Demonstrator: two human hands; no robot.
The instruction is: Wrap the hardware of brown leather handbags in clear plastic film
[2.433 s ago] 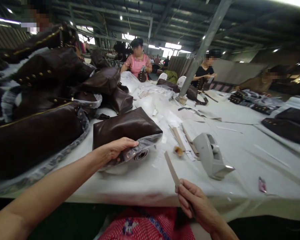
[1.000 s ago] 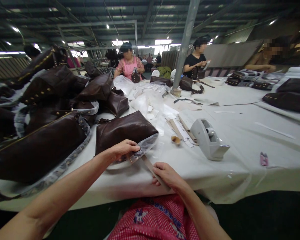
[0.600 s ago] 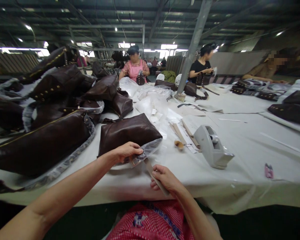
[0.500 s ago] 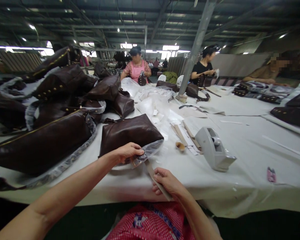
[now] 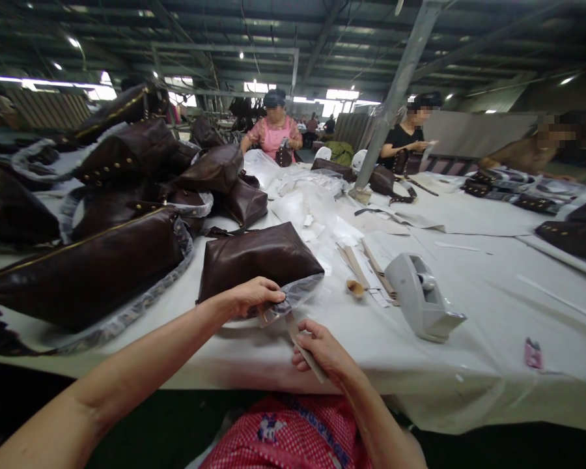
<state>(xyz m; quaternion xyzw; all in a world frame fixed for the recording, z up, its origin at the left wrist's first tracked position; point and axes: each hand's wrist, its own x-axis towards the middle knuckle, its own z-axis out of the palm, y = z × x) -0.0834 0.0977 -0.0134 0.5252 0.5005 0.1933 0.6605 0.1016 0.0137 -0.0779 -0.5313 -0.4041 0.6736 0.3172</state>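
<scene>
"Two hands; what has the left hand (image 5: 256, 294)?"

"Its fingers pinch clear film (image 5: 303, 291) at the near edge of a brown bag (image 5: 258, 257), which lies beyond them on the bench (image 5: 385, 352)."

"And the flat strip (image 5: 293, 330)?"

"Just right of those fingers, tip at the film, touching or not I can't tell. Its long axis slants down rightward into the right hand (image 5: 322, 355), fingers closed around it."
</scene>
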